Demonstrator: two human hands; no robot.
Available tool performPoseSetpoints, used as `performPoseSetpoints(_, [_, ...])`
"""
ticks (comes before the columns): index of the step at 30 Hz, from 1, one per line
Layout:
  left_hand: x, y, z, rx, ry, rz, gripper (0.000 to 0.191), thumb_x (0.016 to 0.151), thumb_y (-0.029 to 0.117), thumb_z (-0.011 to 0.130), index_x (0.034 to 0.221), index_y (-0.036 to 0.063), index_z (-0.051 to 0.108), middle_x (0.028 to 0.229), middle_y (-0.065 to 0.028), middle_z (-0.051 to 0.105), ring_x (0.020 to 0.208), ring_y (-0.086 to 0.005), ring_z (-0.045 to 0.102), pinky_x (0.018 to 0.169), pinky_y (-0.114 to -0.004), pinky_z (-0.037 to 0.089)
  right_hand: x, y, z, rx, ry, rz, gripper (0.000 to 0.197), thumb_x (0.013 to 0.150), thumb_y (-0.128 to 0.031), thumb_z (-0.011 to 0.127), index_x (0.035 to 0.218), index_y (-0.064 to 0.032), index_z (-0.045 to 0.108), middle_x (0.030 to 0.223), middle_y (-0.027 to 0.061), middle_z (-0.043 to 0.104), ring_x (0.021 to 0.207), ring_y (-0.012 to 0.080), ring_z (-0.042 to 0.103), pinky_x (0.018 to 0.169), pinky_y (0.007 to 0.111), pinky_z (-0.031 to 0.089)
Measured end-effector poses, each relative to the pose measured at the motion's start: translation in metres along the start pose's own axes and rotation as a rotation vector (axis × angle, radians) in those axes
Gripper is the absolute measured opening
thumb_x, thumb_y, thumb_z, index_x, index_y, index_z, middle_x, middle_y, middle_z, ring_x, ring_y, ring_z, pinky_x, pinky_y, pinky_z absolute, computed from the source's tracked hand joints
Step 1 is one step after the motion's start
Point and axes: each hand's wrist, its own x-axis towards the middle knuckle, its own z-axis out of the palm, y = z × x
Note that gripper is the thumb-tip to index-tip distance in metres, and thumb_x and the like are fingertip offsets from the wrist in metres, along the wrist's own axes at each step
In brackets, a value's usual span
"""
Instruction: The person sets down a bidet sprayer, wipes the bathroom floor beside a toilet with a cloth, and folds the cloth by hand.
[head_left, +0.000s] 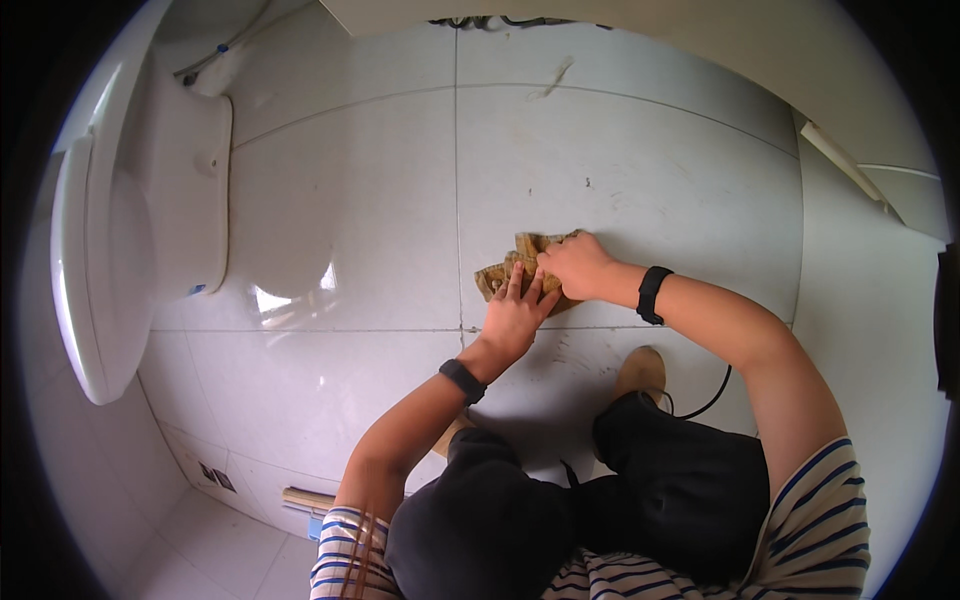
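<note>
A crumpled brown cloth (531, 246) lies on the pale floor tiles (360, 202), just right of a vertical grout line. My left hand (516, 313) is spread over its near left part, fingertips pressing on the fabric. Bunched around the cloth's right side is my right hand (579, 264), its fingers curled onto the fabric. Both hands are close together, the right slightly farther forward. What lies under the cloth is hidden. Dark smudges (574, 356) mark the tile on the near side of the cloth, and a small dark speck (588, 182) sits beyond it.
A white toilet (112, 285) stands at the left, its base on the floor. Dark cables (480, 22) run along the far edge below a pale panel (637, 19). A black cable (712, 405) curves beside my right shoe (642, 371). Smooth tile reflects light at left.
</note>
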Motion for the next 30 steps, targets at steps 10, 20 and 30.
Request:
performPoseSetpoints(10, [0.076, -0.058, -0.023, 0.03, 0.048, -0.146, 0.055, 0.081, 0.002, 0.048, 0.131, 0.0232, 0.05, 0.142, -0.0081, 0.042, 0.132, -0.0335, 0.037, 0.097, -0.039, 0.045, 0.061, 0.054, -0.045, -0.048, 0.166, 0.248, 0.017, 0.076, -0.02, 0.062, 0.093, -0.0167, 0.063, 0.091, 0.0029, 0.066, 0.09, 0.0246, 0.065, 0.072, 0.039, 0.049])
performPoseSetpoints(20, [0.116, -0.089, -0.043, 0.043, -0.126, -0.187, 0.056, 0.088, 0.008, 0.046, 0.137, 0.0335, 0.041, 0.151, 0.0043, 0.028, 0.139, -0.0231, 0.026, 0.098, -0.033, 0.045, 0.083, 0.085, -0.061, 0.024, 0.192, 0.433, 0.025, 0.078, -0.016, 0.058, 0.102, -0.0167, 0.062, 0.096, 0.0042, 0.067, 0.093, 0.0269, 0.064, 0.075, 0.041, 0.049])
performPoseSetpoints(30, [0.069, -0.04, -0.021, 0.105, -0.028, -0.082, 0.051, 0.08, 0.006, 0.051, 0.129, 0.0216, 0.053, 0.143, -0.0106, 0.041, 0.129, -0.0359, 0.041, 0.081, -0.038, 0.053, 0.031, 0.047, -0.026, 0.101, 0.145, 0.275, 0.027, 0.078, -0.019, 0.059, 0.103, -0.0082, 0.058, 0.101, 0.0105, 0.064, 0.096, 0.0287, 0.062, 0.078, 0.04, 0.051])
